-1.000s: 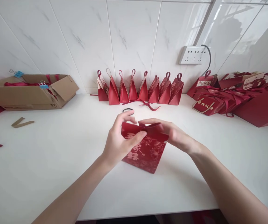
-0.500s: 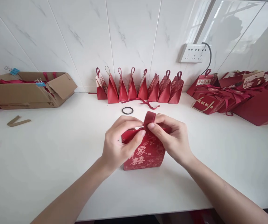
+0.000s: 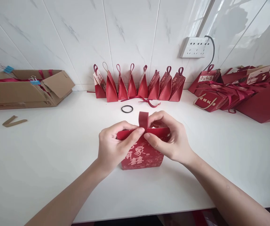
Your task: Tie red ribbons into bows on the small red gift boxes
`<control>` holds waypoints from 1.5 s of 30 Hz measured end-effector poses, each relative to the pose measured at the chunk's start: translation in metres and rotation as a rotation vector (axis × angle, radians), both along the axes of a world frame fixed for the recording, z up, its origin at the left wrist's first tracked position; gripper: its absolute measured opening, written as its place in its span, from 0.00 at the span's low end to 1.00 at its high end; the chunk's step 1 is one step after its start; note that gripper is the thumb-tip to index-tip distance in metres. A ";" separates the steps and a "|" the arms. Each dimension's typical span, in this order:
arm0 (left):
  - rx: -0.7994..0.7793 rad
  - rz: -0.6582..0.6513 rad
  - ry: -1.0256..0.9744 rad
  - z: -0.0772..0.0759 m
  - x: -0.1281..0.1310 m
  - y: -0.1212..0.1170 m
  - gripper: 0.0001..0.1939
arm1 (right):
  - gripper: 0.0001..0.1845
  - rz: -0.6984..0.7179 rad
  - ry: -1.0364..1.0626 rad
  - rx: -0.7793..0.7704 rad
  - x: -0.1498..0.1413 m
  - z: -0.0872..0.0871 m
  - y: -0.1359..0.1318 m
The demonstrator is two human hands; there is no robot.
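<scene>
- On the near part of the white table [image 3: 62, 157], a red box [image 3: 146, 160] stood upright, with a red strap [image 3: 143, 117] looped up from its top.
- The left hand [image 3: 115, 144] pinched the top's left side, thumb by the strap.
- The right hand [image 3: 175, 141] pinched the right side.
- Farther off lay a black ring [image 3: 127, 109], and beyond it eight little boxes [image 3: 132, 89] in a row.

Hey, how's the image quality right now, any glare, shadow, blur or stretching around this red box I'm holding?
Head view: bright glare and a dark silhouette on the wall tiles, upper right; head view: soft shadow on the white table, right of the red gift box, whose large characters look fairly sharp; head view: the cardboard box seems stretched toward the left edge.
</scene>
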State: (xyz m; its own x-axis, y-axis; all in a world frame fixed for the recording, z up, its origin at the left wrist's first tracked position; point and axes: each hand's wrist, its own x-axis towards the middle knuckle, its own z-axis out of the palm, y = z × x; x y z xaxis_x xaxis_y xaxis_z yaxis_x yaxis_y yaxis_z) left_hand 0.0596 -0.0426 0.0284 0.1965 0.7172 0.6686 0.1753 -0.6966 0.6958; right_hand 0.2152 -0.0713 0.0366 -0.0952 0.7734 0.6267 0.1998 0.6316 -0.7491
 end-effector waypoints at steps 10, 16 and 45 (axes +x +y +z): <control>-0.014 0.096 0.033 0.000 0.000 -0.001 0.11 | 0.07 -0.014 0.012 -0.047 -0.001 -0.001 0.000; -0.018 0.080 0.020 -0.001 0.000 -0.002 0.09 | 0.08 -0.019 0.015 -0.042 0.001 -0.003 0.001; -0.198 -0.132 -0.011 -0.001 -0.002 0.004 0.04 | 0.16 0.169 0.163 -0.185 0.005 -0.008 0.006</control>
